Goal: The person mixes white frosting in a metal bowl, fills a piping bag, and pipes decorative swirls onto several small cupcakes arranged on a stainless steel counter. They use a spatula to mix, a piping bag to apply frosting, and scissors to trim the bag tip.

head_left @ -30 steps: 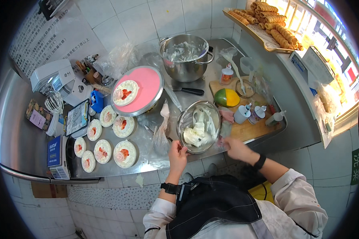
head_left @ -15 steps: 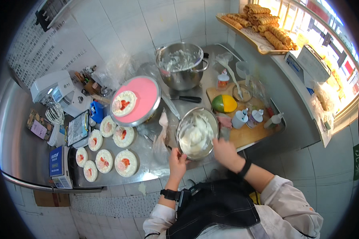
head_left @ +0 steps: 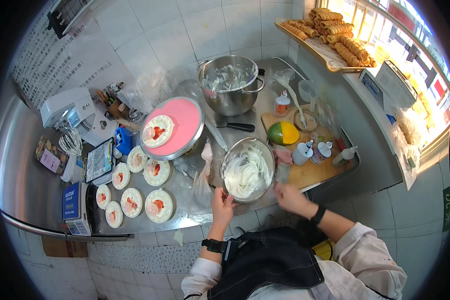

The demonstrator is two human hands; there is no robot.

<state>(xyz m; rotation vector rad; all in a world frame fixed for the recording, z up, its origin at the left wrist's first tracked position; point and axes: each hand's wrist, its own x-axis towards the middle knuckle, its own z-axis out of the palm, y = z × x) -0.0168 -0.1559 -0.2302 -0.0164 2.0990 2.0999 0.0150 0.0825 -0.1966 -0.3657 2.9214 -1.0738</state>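
Observation:
A steel mixing bowl [head_left: 228, 190] of white whipped cream [head_left: 246, 172] sits near the table's front edge, its cream lying in loose ridges. My left hand [head_left: 223, 204] grips the bowl's near-left rim, thumb up against it. Just off the near-right rim, my right hand [head_left: 293, 200] is closed, its fingers curled together. Whatever it holds is hidden by the fingers. Left of the bowl lies a clear piping bag [head_left: 203, 180]. Several small round cream cakes [head_left: 159, 206] with red fruit stand farther left. Another cream cake [head_left: 157, 131] rests on a pink turntable [head_left: 185, 117].
Behind the bowl are a large steel pot [head_left: 230, 102] with cream traces and a black-handled knife [head_left: 240, 126]. To the right, a wooden board [head_left: 305, 175] carries a green-yellow mango [head_left: 283, 133] and several bottles [head_left: 302, 153]. A tray of pastry rolls [head_left: 330, 62] sits above.
My right hand has moved slightly right and down, away from the bowl's rim. The cream has shifted shape in the bowl. My left hand keeps its hold on the rim.

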